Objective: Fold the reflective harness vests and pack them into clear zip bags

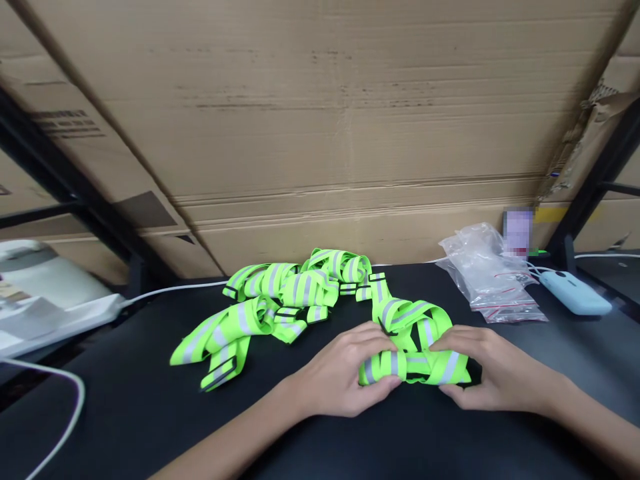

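Note:
Near the front of the black table, my left hand [353, 370] and my right hand [487, 370] grip the two ends of a folded neon-green reflective strap [417, 365] with silver stripes. Thumbs press from the near side and fingers curl over the top. Just behind it, touching, lies another looped stretch of green strap [400, 312]; whether the two are one piece I cannot tell. To the left of my left hand rests a loose bundle of the same strap [225, 333] with black buckles. Several more rolled straps [295, 283] lie behind that bundle.
Clear zip bags [487, 273] lie at the right rear, beside a light-blue power bank [575, 293] with a white cable. A cardboard wall [350, 133] closes off the back. White equipment [50, 293] and a cable [75, 400] occupy the left side, near a black metal frame [90, 207].

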